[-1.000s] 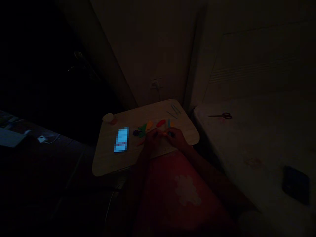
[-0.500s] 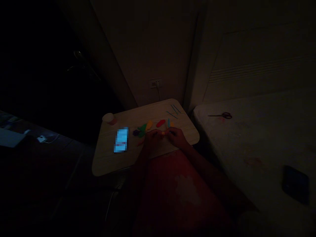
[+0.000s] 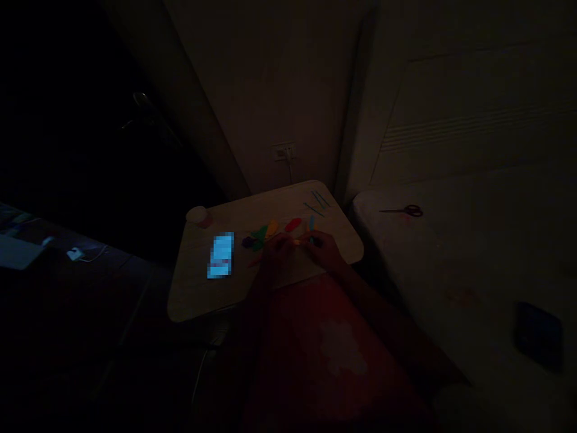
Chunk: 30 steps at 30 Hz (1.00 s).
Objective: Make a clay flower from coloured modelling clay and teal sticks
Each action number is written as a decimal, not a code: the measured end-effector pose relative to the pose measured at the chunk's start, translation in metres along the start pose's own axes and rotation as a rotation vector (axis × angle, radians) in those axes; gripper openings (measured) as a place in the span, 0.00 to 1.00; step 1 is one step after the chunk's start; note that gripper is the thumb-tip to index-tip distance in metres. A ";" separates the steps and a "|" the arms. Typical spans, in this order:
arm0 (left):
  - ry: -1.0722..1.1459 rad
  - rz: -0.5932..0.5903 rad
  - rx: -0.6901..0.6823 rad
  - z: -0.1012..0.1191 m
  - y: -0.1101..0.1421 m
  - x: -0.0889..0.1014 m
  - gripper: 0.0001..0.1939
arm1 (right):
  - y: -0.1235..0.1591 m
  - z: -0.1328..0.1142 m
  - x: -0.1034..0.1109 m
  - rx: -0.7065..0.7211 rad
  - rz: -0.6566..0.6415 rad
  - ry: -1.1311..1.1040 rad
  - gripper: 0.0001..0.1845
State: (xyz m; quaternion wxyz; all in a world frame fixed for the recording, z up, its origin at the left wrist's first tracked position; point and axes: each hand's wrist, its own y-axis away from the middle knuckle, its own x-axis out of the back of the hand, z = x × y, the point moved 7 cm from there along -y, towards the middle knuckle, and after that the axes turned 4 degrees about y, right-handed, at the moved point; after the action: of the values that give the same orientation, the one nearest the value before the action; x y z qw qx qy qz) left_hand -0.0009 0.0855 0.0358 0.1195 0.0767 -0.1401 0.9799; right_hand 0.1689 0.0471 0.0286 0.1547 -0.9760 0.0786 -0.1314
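Observation:
The room is very dark. My left hand (image 3: 276, 251) and my right hand (image 3: 325, 248) meet over a small wooden table (image 3: 198, 294), fingers curled round a small orange piece (image 3: 297, 242) held between them. Beyond the hands lie coloured pieces: a purple one (image 3: 247, 242), a green one (image 3: 260, 235), a yellow one (image 3: 273, 228), a red one (image 3: 293, 224) and a teal one (image 3: 311, 222). Thin teal sticks (image 3: 318, 201) lie at the table's far corner.
A lit phone (image 3: 221, 255) lies on the table's left half, a small round pot (image 3: 197, 214) at its far left corner. Scissors (image 3: 406, 210) and a dark flat object (image 3: 538, 334) rest on the bed to the right. A wall socket (image 3: 284, 151) is behind the table.
The hands stay together at the same spot; their fingers have shifted slightly around the small orange piece. Nothing else has moved.

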 end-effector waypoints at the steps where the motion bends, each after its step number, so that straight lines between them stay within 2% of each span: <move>1: 0.016 -0.003 -0.007 0.001 0.000 -0.001 0.14 | 0.000 0.001 0.000 -0.003 0.001 0.000 0.16; 6: -0.009 -0.065 -0.069 0.009 0.001 -0.006 0.13 | 0.000 0.002 -0.003 0.016 -0.026 0.013 0.16; 12: -0.062 0.019 -0.094 0.001 -0.002 0.005 0.11 | 0.002 -0.010 -0.001 0.096 0.004 0.063 0.15; 16: -0.043 -0.017 -0.102 0.002 -0.001 0.002 0.11 | 0.003 -0.009 0.000 0.072 0.008 0.110 0.13; 23: -0.067 -0.049 -0.113 0.013 0.000 -0.004 0.10 | 0.003 -0.001 0.000 0.022 0.039 0.099 0.14; 30: -0.076 -0.015 -0.089 0.007 0.000 -0.001 0.12 | 0.003 -0.006 -0.001 0.060 0.020 0.109 0.14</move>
State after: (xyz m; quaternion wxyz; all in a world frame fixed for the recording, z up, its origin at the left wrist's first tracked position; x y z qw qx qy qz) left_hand 0.0009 0.0833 0.0420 0.1245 0.1096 -0.1876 0.9681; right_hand 0.1659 0.0429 0.0335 0.1806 -0.9615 0.0929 -0.1852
